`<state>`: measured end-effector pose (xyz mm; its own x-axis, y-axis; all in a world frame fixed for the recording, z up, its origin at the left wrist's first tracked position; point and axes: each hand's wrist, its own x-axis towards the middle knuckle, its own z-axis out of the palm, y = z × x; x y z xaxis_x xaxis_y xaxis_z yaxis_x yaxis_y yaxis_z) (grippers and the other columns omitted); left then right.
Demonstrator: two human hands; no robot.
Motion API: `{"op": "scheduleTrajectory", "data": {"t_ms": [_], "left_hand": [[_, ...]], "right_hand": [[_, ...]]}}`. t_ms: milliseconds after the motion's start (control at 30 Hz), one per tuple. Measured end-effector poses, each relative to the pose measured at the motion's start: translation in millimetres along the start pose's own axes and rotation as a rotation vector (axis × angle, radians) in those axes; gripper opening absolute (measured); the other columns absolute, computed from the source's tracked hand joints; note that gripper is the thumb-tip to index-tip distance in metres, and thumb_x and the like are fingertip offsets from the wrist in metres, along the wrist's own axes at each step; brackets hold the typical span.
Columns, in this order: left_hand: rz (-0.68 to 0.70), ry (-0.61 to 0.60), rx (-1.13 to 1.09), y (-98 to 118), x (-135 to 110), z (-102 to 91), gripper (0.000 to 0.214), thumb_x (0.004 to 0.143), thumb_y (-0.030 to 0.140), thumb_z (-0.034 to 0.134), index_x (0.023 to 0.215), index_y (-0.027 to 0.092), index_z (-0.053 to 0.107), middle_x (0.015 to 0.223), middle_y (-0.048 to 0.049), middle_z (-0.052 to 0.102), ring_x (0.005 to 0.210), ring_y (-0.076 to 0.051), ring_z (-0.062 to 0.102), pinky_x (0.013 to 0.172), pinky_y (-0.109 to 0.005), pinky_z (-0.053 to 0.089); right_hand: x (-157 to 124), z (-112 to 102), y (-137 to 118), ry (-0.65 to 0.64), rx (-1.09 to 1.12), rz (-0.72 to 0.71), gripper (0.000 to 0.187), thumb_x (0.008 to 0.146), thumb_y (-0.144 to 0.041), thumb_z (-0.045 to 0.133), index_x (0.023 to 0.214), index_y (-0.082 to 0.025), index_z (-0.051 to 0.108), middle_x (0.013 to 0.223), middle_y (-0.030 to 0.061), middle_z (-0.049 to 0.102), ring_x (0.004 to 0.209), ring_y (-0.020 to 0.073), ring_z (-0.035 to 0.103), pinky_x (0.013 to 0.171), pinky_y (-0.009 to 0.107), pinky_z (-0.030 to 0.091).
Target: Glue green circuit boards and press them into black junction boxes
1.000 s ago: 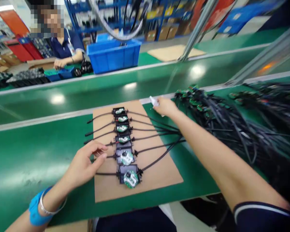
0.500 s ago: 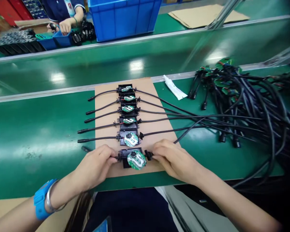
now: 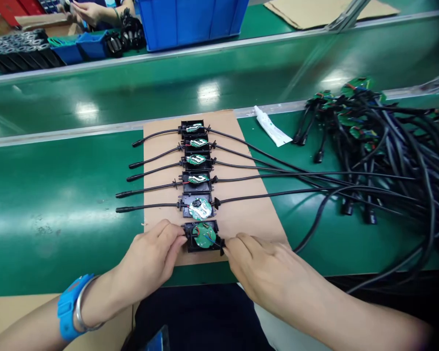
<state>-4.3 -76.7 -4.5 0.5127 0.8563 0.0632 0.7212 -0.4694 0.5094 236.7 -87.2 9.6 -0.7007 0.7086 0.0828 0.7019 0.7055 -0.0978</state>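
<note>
Nearest to me lies a black plastic housing [image 3: 219, 228], with a round green circuit board [image 3: 204, 236] over it. Red and blue wires show on the board. My left hand [image 3: 154, 253] pinches the black cable at the housing's left end; the fingers hide most of that cable. At the right end, my right hand [image 3: 258, 261] is closed on the other black cable [image 3: 316, 219], beside a black grommet [image 3: 221, 246]. Beyond stands a column of several similar housings, the closest holding a board with white paste [image 3: 200, 208].
The housings lie on a cardboard sheet [image 3: 252, 214] on the green table [image 3: 66, 234]. To the right is a tangled heap of cables [image 3: 398, 161] with boards. A white tube [image 3: 272, 127] lies near the divider. Behind are a blue bin [image 3: 193, 24] and a co-worker's hand [image 3: 89, 12].
The nearest board has turned over: its white-pasted face showed before, its green wired face shows now. My right hand has come in closer to the housing. The co-worker's hands have moved up.
</note>
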Motion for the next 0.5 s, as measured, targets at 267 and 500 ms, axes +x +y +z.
{"op": "scheduleTrajectory", "data": {"t_ms": [267,500], "left_hand": [[-0.032,-0.063,-0.040,-7,1,1.4,0.015,0.095,0.021,0.044,0.100,0.017,0.057,0.090,-0.0048,0.066,0.077,-0.017,0.065,0.068,-0.031,0.057],[0.062,-0.076,0.011,-5,5,-6.2,0.015,0.094,0.017,0.046,0.104,0.018,0.057,0.089,-0.0036,0.065,0.076,-0.017,0.063,0.065,-0.029,0.055]], "right_hand": [[21,-3,-10,-0.047,0.047,0.047,0.012,0.072,-0.009,0.049,0.081,-0.017,0.051,0.058,0.0011,0.047,0.040,0.0171,0.043,0.042,0.030,0.009],[28,4,-9,-0.171,0.004,-0.001,0.035,0.068,-0.006,0.053,0.102,-0.009,0.061,0.067,0.0048,0.061,0.046,0.0156,0.052,0.045,0.031,0.010]]}}
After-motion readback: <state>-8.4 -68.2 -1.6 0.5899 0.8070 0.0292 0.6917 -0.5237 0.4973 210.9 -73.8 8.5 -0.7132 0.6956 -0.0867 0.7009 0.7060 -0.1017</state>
